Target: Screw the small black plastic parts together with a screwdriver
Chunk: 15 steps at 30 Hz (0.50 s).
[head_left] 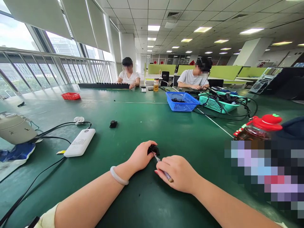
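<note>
"Left hand [141, 155]: state?"
"Curled, fingers closed on a small black part [155, 149]."
"Right hand [178, 172]?"
"Closed round the handle of a slim tool [168, 177], metal tip at the part."
"Part's position?"
"Left fingertips, near side of the green table [156, 202]; a similar black piece [113, 124] lies beyond, leftward."

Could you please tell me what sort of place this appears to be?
Probably an open-plan office, partly used as a workroom: lime-green desk partitions stand in the background, and a large dark-green table bears a teal perforated plastic basket heaped with black cables.
</note>
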Each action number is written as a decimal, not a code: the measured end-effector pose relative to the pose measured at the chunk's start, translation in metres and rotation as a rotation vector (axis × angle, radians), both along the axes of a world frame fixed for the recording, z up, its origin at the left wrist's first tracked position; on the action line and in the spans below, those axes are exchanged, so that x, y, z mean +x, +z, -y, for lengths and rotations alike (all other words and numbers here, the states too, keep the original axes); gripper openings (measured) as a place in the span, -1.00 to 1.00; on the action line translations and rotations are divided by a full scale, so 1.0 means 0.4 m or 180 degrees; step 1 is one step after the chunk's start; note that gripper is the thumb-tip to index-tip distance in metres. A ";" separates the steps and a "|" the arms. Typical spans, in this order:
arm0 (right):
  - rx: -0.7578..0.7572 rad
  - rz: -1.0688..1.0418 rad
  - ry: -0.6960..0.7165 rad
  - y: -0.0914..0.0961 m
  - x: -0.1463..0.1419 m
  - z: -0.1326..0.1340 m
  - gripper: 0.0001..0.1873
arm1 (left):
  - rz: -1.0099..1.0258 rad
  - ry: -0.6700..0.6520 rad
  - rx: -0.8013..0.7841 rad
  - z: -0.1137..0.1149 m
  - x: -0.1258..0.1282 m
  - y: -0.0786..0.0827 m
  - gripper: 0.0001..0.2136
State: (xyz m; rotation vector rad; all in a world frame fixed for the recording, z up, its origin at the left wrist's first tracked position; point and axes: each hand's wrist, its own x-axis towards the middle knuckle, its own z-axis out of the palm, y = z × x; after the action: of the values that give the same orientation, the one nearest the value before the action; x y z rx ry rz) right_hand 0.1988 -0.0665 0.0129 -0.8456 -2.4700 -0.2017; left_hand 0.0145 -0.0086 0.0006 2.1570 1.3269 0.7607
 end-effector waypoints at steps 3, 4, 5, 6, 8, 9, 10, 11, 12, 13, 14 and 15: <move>-0.0135 -0.0097 -0.0093 0.015 0.013 -0.006 -0.79 | 0.0037 -0.0051 0.0038 -0.003 -0.003 -0.005 -0.64; -0.0165 -0.0105 -0.0111 0.018 0.014 -0.006 -0.80 | 0.0046 -0.0062 0.0042 -0.003 -0.003 -0.005 -0.64; -0.0172 -0.0109 -0.0128 0.019 0.015 -0.005 -0.81 | 0.0050 -0.0069 0.0046 -0.003 -0.004 -0.005 -0.64; -0.0166 -0.0103 -0.0140 0.019 0.013 -0.003 -0.81 | 0.0053 -0.0072 0.0046 -0.002 -0.004 -0.005 -0.64; -0.0126 -0.0060 -0.0154 0.015 0.004 0.004 -0.79 | 0.0055 -0.0067 0.0029 -0.001 -0.004 -0.002 -0.65; -0.0107 -0.0024 -0.0148 0.010 -0.003 0.007 -0.77 | 0.0056 -0.0056 0.0019 0.000 -0.004 -0.001 -0.64; -0.0085 0.0021 -0.0137 0.003 -0.010 0.011 -0.76 | 0.0054 -0.0042 0.0011 0.001 -0.003 0.001 -0.64; -0.0067 0.0075 -0.0128 -0.004 -0.018 0.014 -0.76 | 0.0050 -0.0023 0.0006 0.002 -0.002 0.002 -0.64; -0.0059 0.0144 -0.0107 -0.012 -0.025 0.016 -0.77 | 0.0043 -0.0007 0.0002 0.002 -0.002 0.003 -0.65; -0.0046 0.0213 -0.0103 -0.019 -0.031 0.017 -0.78 | 0.0034 0.0007 -0.0001 0.003 -0.001 0.004 -0.65; -0.0064 0.0275 -0.0104 -0.026 -0.035 0.018 -0.79 | 0.0023 0.0017 -0.0007 0.003 0.000 0.004 -0.65; -0.0096 0.0326 -0.0107 -0.030 -0.038 0.018 -0.81 | 0.0012 0.0020 -0.0014 0.003 0.001 0.005 -0.66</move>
State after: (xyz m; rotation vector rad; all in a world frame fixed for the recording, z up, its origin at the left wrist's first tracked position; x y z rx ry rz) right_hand 0.1837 -0.0735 0.0009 -0.9109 -2.5610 -0.2256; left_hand 0.0147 -0.0098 0.0025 2.1480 1.3329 0.7632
